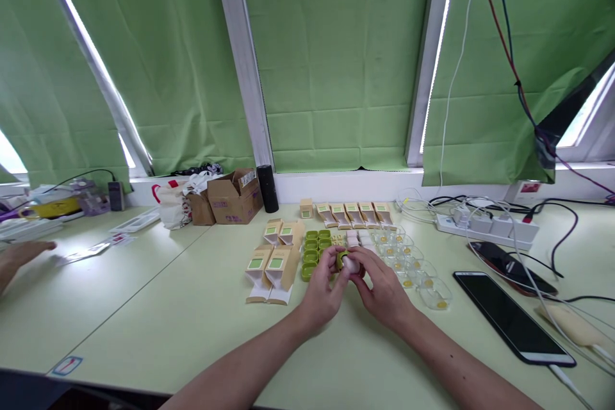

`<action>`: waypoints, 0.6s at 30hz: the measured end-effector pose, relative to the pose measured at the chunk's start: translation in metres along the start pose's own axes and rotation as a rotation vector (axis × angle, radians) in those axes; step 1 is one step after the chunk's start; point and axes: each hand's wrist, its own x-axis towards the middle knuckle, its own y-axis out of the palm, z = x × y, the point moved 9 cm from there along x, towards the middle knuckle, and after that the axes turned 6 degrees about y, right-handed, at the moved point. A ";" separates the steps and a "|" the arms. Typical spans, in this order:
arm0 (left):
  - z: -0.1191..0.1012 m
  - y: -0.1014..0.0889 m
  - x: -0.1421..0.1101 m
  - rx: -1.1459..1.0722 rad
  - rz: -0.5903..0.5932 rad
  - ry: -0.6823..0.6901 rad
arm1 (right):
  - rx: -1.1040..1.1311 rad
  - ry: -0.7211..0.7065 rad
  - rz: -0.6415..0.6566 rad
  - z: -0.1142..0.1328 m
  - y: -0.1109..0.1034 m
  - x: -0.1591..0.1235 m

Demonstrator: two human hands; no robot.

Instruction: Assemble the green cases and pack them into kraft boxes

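Over the middle of the table, my left hand (pixel 323 289) is closed on a small green cup-like piece (pixel 341 260). My right hand (pixel 383 287) pinches a small white rounded piece (pixel 352 265) against it; the fingers partly hide both. Rows of similar green holders (pixel 310 257) lie just beyond my left hand. Beyond my right hand are pale pinkish-white pieces (pixel 360 238) and small yellowish parts (pixel 338 239). Clear plastic shells (pixel 435 296) with yellow spots stand in rows to the right. Open beige cartons (pixel 280 267) with green labels lie left of the green holders.
More cartons (pixel 353 214) line the back beside a closed small box (pixel 306 208). A cardboard box (pixel 236 195) and black cylinder (pixel 268 189) stand back left. A phone (pixel 512 317), power strip (pixel 485 230) and cables lie right. Another person's hand (pixel 24 259) reaches in at far left.
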 end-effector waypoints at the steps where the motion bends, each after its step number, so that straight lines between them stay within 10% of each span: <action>1: 0.000 0.001 0.000 0.015 0.002 -0.010 | -0.008 -0.005 -0.003 0.000 0.000 -0.001; 18: 0.005 0.002 0.002 -0.046 -0.032 -0.072 | -0.165 -0.037 -0.054 0.003 0.005 -0.005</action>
